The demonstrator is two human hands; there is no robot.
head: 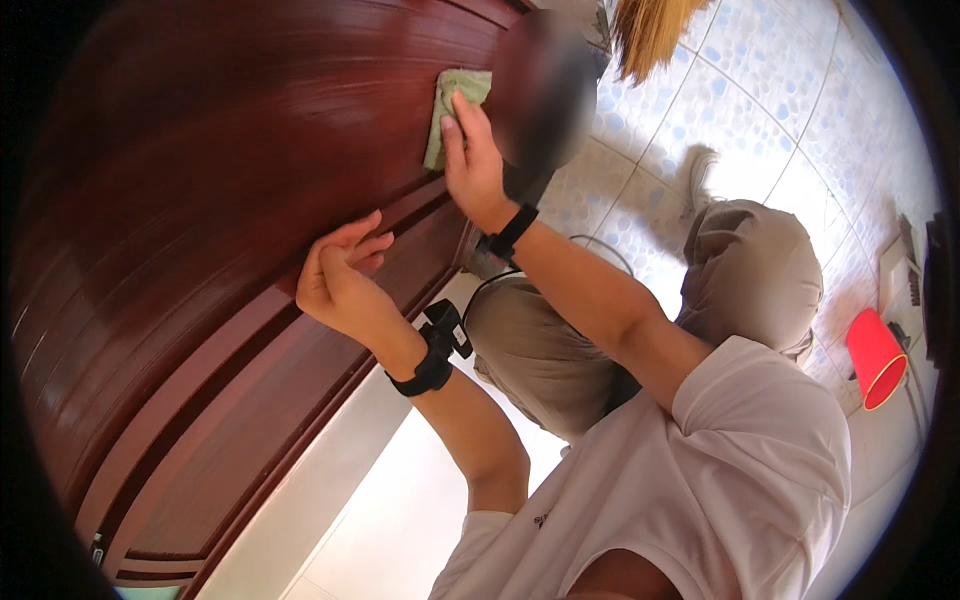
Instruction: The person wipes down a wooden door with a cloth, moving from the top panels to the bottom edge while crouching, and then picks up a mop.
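Observation:
My right hand [474,161] holds a folded green cloth [442,135] against a glossy dark red wooden panel [247,150], probably a door. Its fingertips lie on the cloth near the panel's far edge. Lower down and closer to me, my left hand [341,274] is raised in front of the same panel with its fingers loosely bent and apart. Nothing shows in it, and whether it touches the wood I cannot tell. A black strap [514,231] circles my right wrist; another strap [427,364] with a small box circles the left.
Straw bristles [652,34], apparently a broom's, hang into view at the top. A red container [877,360] with a yellow rim lies tilted at the right. Pebble-patterned tiles [720,97] cover the floor. A blurred dark oval [547,90] hides what is beside the cloth.

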